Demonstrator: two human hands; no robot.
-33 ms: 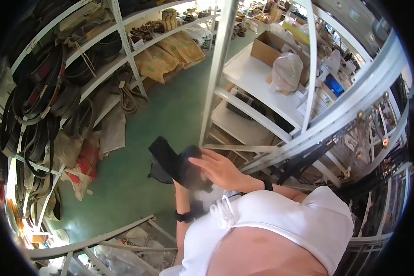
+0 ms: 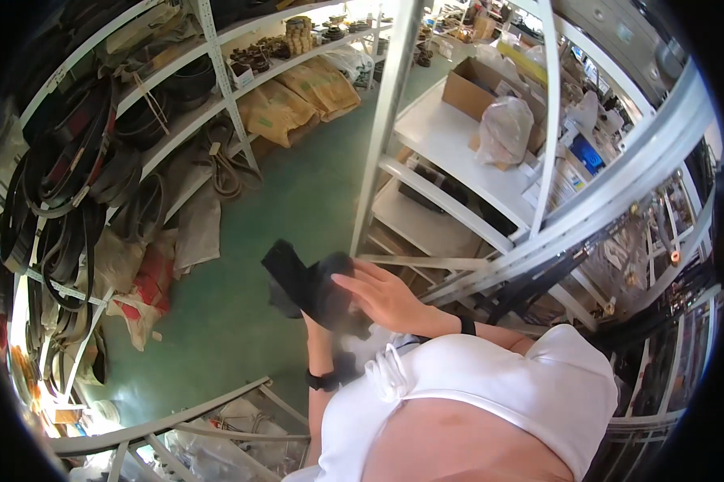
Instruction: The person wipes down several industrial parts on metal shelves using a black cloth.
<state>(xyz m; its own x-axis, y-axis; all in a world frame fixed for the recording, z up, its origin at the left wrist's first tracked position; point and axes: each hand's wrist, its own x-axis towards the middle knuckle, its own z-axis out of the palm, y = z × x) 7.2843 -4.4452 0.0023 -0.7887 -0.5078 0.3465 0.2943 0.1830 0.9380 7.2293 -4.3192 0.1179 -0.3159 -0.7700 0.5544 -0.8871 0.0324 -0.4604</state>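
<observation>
A black, soft-looking item (image 2: 286, 269) with a flat, strap-like upper piece and a rounded part beside it is in front of me, over the green floor; its exact kind cannot be made out. My left hand (image 2: 315, 328) comes up from below and holds it, the fingers mostly hidden behind the black material. My right hand (image 2: 384, 296) reaches in from the right, its fingers laid over the rounded part and its thumb out of sight. Both wrists wear dark bands. Below the item, part of the picture is blurred.
On the left, white metal shelves (image 2: 192, 120) carry black belts (image 2: 61, 177). Brown sacks (image 2: 278, 108) sit on a low shelf behind. To the right are a white-framed rack (image 2: 378, 145), a cardboard box (image 2: 470, 88) and a plastic bag (image 2: 507, 128). A curved rail (image 2: 169, 420) runs near lower left.
The lower part of the black item has shifted slightly between my hands and shows a different outline. My hands stay nearly in place. The rack at the right sits slightly farther right in view.
</observation>
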